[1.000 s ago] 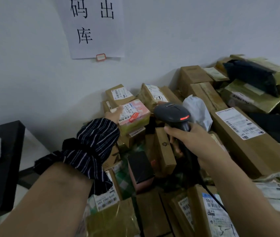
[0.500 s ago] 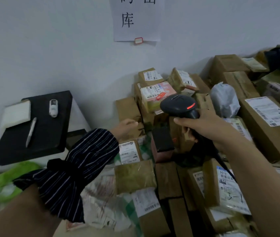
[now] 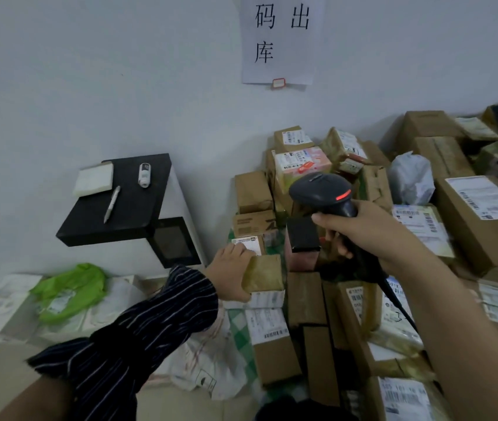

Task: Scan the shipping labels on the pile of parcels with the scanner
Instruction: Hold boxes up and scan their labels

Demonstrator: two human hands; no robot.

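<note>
Scanner (image 3: 322,192): one, hovering mid-scene above the pile (image 3: 305,299), its red light glowing, its head pointing toward the far parcels.
Right hand (image 3: 360,232): fingers clamping round the scanner's handle; one cable (image 3: 399,308) trailing toward the near right over the boxes.
Left hand (image 3: 232,268): fingers and thumb curling round the left end of one tan parcel (image 3: 267,273) at the pile's left edge.
Pile: spreading from centre to right along the wall (image 3: 59,86); well over a dozen parcels showing, overlapping too much for an exact count.
Labels (image 3: 484,197): several facing up; the tan parcel's top is showing none.
Risk, misread: the beam may be catching a neighbouring label, the labels lying so close together.
Risk, slide: lifting the tan parcel may be unsettling the boxes leaning beside it.
Risk, snag: the cable may be catching on box corners.
Surroundings: one black cabinet (image 3: 126,220) at left, bearing one pen (image 3: 111,203) and one pad (image 3: 94,179); one green bag (image 3: 71,287) at near left; one sign (image 3: 278,38) on the wall.
</note>
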